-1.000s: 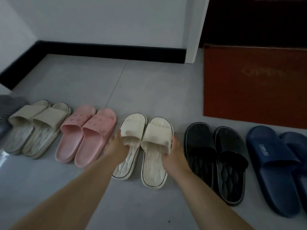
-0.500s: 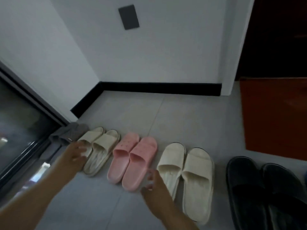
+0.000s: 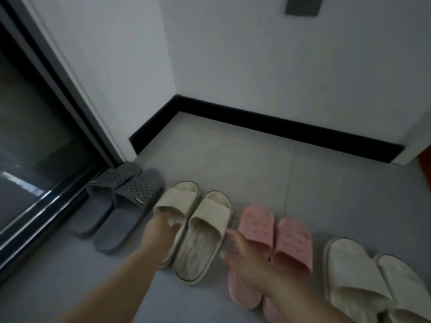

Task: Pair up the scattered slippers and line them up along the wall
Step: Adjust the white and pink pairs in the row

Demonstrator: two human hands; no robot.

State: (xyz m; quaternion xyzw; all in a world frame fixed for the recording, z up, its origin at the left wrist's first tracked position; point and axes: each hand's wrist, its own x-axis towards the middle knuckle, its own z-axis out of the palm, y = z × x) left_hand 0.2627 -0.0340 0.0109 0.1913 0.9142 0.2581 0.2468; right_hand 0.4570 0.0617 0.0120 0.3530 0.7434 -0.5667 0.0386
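Four slipper pairs in a row on the floor, eight slippers: two grey, two beige, two pink, two cream. Left hand has fingers tucked under the strap of the left beige slipper, gripping it. Right hand hovers with fingers loosely spread between the beige and pink pairs, blurred; contact unclear.

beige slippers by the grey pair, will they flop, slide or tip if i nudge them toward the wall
The beige slippers probably keep their shape: thick moulded soles, straps standing arched unaided. They likely slide rather than tip, lying flat and low on the smooth tiled floor. Probably light, since the left hand at one strap looks relaxed.
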